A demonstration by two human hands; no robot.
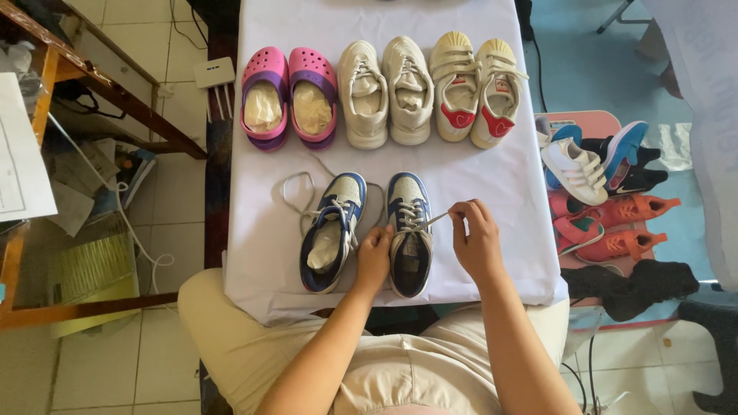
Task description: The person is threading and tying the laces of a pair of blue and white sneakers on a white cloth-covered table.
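Steadying blue-and-white sneaker (410,230) at the near edge of the tabletop (492,177): left hand (374,257) closed against its side, right hand (474,237) pinching white lace (438,218) just right of it; long axis toe-away; twin sneaker (332,230) beside, unlaced; three pairs along the far edge

A white sheet of paper (19,154) lies at the left edge on the wooden bench. A small white box (214,73), flat and rectangular, sits on the floor beside the table.
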